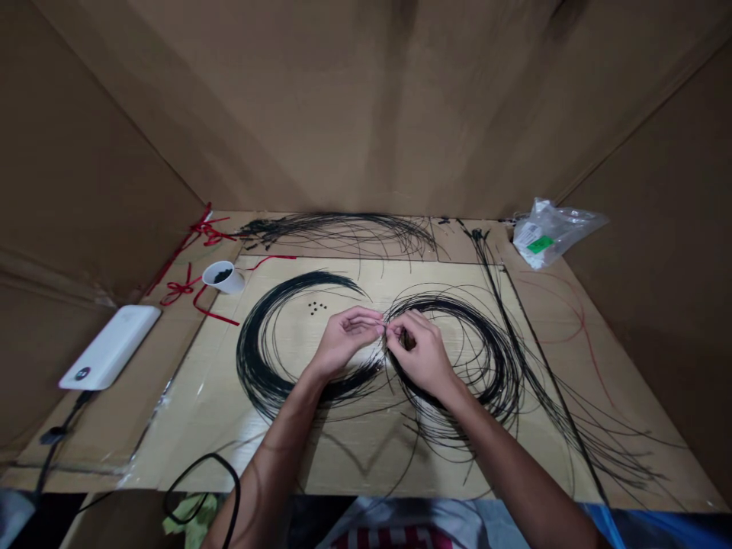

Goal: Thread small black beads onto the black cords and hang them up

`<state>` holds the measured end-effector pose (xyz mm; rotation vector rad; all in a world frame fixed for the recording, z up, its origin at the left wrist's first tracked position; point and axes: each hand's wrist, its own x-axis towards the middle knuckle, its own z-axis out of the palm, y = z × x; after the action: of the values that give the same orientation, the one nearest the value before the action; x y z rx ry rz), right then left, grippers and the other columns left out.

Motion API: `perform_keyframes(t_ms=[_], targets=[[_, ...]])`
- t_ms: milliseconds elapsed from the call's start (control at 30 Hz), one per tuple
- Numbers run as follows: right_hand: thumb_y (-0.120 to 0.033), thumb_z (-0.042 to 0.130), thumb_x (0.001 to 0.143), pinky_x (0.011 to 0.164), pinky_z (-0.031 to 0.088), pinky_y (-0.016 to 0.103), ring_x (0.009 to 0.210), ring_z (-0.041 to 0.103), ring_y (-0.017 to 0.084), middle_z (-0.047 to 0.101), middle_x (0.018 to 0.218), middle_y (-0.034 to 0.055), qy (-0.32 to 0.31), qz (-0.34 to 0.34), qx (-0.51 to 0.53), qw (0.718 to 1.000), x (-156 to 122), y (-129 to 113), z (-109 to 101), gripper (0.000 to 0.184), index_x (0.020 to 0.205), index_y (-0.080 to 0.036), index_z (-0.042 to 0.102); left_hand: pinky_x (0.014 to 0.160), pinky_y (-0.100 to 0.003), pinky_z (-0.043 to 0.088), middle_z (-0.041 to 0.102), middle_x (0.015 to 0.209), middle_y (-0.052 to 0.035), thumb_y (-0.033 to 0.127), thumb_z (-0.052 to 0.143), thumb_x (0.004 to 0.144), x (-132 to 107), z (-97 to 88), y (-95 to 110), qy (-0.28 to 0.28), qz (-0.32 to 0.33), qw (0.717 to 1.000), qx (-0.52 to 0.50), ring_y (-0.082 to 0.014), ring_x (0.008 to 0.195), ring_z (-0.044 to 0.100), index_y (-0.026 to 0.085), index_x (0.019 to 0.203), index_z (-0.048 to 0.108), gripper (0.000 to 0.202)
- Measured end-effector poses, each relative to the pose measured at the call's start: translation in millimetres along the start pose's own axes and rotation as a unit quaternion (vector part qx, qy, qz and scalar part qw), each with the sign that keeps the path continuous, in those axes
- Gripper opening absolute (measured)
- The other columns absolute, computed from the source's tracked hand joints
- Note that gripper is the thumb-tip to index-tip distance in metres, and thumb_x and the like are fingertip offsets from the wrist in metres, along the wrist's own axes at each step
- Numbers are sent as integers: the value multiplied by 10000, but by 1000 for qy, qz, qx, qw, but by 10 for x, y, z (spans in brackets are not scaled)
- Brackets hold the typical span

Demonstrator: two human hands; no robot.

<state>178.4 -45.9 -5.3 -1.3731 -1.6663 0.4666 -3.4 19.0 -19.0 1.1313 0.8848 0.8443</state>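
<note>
The left hand (346, 341) and right hand (415, 352) are both closed into pinches, their fingertips meeting at the middle of the board. A thin black wire (384, 329) appears to run between them, though it is too fine to see exactly how it is held. A dark bit also shows inside the right hand's curled fingers.

The hands sit between two dense coils of thin black wire. The left coil (257, 358) is nearly touching the left hand's wrist, and the right coil (497, 366) runs just beyond the right hand. Both lie on a pale tan board (343, 450), with a few tiny black pieces (316, 307) just above the hands.

Pale board shows between the left coil and the board's left edge, and a wide strip of it lies in front of the hands. On the right, a straight bundle of black wires (549, 366) crosses the board's edge and fans out onto the brown cardboard counter (629, 427). A loose arc of black wires (343, 225) lies along the far edge.

Beyond the left coil stand a white cup holding black bits (223, 277) and tangled red ribbon (183, 290). A white power bank (108, 347) lies further left, and a clear plastic bag with a green label (549, 232) sits at the far right corner.
</note>
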Motion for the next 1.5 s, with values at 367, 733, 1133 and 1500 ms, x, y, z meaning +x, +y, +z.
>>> perform_keyframes(t_ms=[367,733,1133,1500], targets=[[-223,626,1039,736,450,358,786,568,223,699,848,39,1,14,4,1000,-10,30,-16,123,941,-222,700,935,-332,613,841,992,-107,407,985,701,-21,21,40,-6,-6,1000,11,-205,913,771,149,945,842,383],[-192,650,1009,697,421,341,757,553,212,709,834,31,-5,12,24,1000,-3,-27,-3,103,927,-222,705,806,-285,587,781,808,-53,433,942,724,-5,38,-3,7,15,999,37,-168,765,711,153,854,798,341],[-182,641,940,693,428,328,761,580,202,677,829,21,-6,44,43,998,11,-38,-11,55,908,-224,655,718,-262,558,767,769,-46,470,945,724,-5,33,-8,44,1,999,3,-156,713,680,158,853,798,368],[-269,628,999,633,396,308,669,518,172,648,767,-2,-4,75,82,994,-3,-1,-4,128,894,-221,682,720,-256,566,776,792,-54,449,978,690,-45,55,92,37,-3,999,0,-157,731,685,157,861,818,373]])
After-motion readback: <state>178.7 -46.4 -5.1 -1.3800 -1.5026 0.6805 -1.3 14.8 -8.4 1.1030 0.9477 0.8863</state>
